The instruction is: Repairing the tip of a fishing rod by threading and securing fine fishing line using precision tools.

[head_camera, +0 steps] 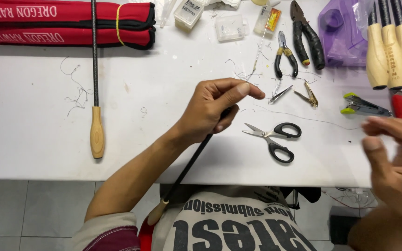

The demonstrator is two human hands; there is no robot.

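Two hands work above the white surface (38, 121): the left hand (212, 109) grips a thin black rod (189, 162) slanting toward the body, fingertips pinched; the blurred right hand (394, 153) hangs spread, well apart, beyond black-handled scissors (275, 135).

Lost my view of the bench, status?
Left hand pinching thin dark rod. Right hand blurred, empty. Scissors lie between them.

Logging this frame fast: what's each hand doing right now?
Left hand: closed, holding a thin black rod, thumb and forefinger pinched.
Right hand: open, blurred, holding nothing visible; thin thread lies nearby.
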